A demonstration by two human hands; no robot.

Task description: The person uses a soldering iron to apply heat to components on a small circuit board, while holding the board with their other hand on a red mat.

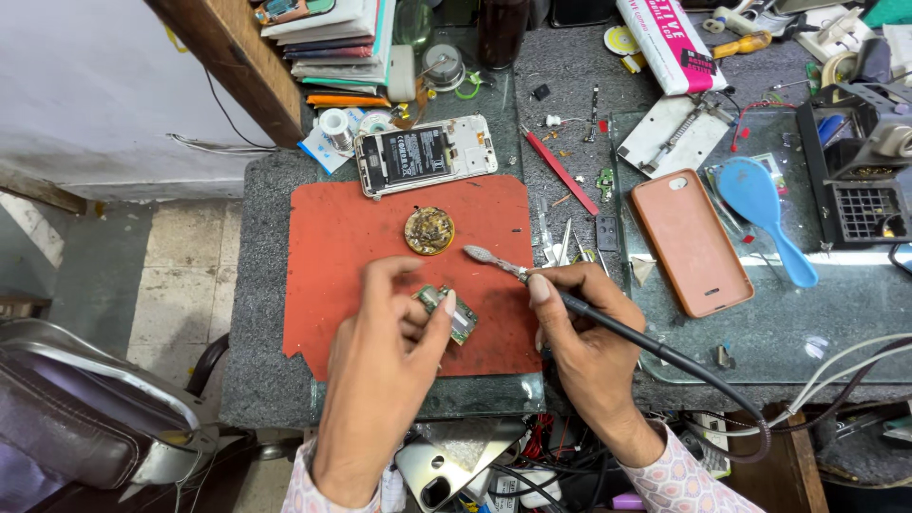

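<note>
Left hand [380, 380] fingers pinching small circuit board [454, 313] above near edge of red mat [332, 247]. Right hand [589, 337] fingers pressed around soldering iron [503, 266], tip raised near brass tip cleaner [429, 231]. Advise: steady board, brace wrist on desk [261, 380], brief tip contact.

mat [342, 247]: matt red rubber | bench [261, 313]: rough grey stone | phone case [691, 242]: smooth plastic

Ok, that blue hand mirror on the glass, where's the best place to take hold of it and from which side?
Probably by the handle of the blue hand mirror, at its narrow lower end near the glass sheet's front. Come from above on the near side: the handle lies flat, slim enough for the fingers to close across, and angles toward the person, while the round head sits against the clutter behind.
</note>
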